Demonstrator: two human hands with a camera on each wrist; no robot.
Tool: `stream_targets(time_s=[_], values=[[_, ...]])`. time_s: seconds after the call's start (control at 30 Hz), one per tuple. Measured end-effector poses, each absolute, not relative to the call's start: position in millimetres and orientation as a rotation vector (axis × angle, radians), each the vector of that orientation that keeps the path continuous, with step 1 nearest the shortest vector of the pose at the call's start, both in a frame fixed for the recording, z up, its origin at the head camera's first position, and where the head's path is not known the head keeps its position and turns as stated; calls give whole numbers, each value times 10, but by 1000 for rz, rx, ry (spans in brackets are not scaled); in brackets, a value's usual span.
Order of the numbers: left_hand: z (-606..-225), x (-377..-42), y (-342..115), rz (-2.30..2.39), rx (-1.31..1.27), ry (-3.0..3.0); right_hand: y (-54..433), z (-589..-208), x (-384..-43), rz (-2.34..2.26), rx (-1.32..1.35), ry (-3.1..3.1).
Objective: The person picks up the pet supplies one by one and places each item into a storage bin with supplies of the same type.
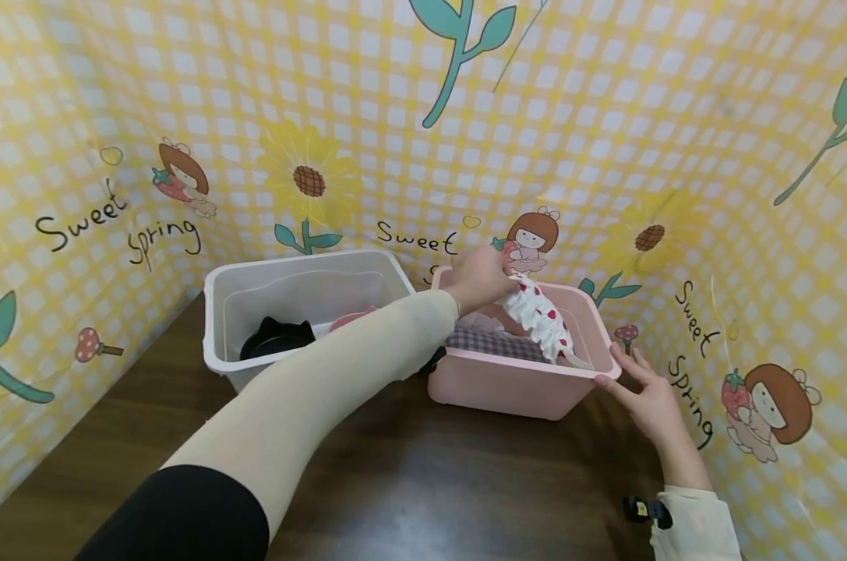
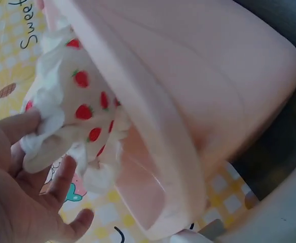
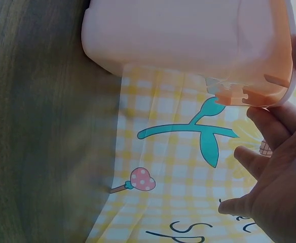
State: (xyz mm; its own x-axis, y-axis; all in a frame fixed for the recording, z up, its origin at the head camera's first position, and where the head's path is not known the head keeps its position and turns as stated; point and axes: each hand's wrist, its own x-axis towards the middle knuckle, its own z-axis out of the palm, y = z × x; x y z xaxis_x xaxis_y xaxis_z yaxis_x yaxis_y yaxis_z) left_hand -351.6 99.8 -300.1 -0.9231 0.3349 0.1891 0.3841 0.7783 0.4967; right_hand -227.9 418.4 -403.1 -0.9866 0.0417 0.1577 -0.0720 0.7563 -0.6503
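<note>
My left hand [image 1: 481, 276] pinches a white ruffled cloth item printed with red strawberries [image 1: 538, 315] between thumb and fingers. In the left wrist view the strawberry cloth [image 2: 82, 109] hangs from the hand along the rim of a pink plastic bin [image 2: 153, 101]. Its lower end is over the inside of the pink bin [image 1: 514, 389]. A grey-blue checked cloth [image 1: 493, 343] and some pale pink fabric lie in that bin. At the bin's right front corner my right hand [image 1: 651, 401] grips the rim, thumb and fingers on different sides.
A white plastic bin [image 1: 216, 312] stands to the left, holding a black item with pointed ear shapes [image 1: 277, 336] and a pink thing [image 1: 353, 317] partly hidden by my left sleeve. Both bins stand on a dark wooden table [image 1: 423, 475], against a yellow checked curtain [image 1: 395, 140].
</note>
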Motion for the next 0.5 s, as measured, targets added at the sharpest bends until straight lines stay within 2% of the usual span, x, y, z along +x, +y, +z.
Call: stream_targets(time_s=[0.3, 0.5], values=[[-3146, -3484, 868, -913, -935, -2908, 4178, -4052, -2283, 1060, 40, -2764], [-3188, -3507, 719, -939, -974, -2921, 4187, -4051, -2278, 1050, 37, -2766]])
